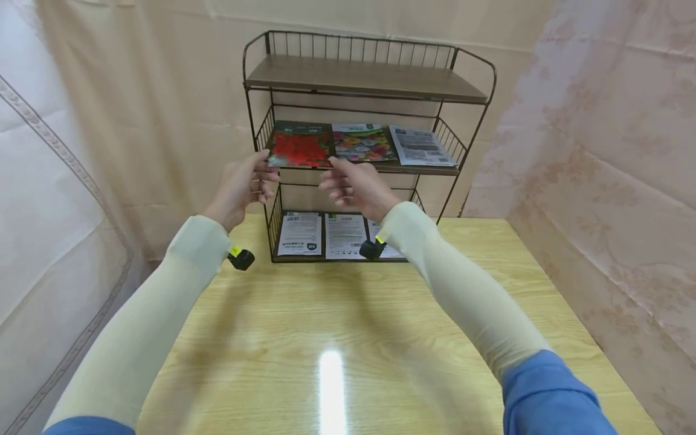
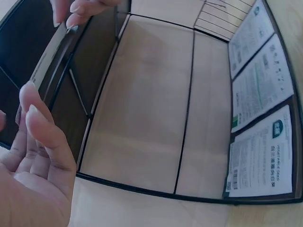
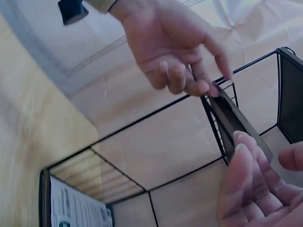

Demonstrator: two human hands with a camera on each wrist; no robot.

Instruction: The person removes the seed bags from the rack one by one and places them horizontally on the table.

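A seed packet with red flowers (image 1: 301, 148) lies at the left end of the middle shelf, its near edge at the shelf's front. My left hand (image 1: 237, 186) pinches its near left corner between thumb and fingers. At the near right corner, my right hand (image 1: 359, 186) holds the packet with the thumb on top and the fingers below. Edge-on in the right wrist view, the packet (image 3: 239, 118) spans the two hands. To its right sit a seed packet with multicoloured flowers (image 1: 364, 145) and a white printed packet (image 1: 421, 147).
The wire rack (image 1: 244, 78) has three tiers with brown boards, the top board (image 1: 364, 74) above my hands. Several white printed packets (image 1: 345, 237) lie on the bottom tier. The rack stands at the back of a wooden table (image 1: 283, 320), with curtains (image 1: 609, 181) around it.
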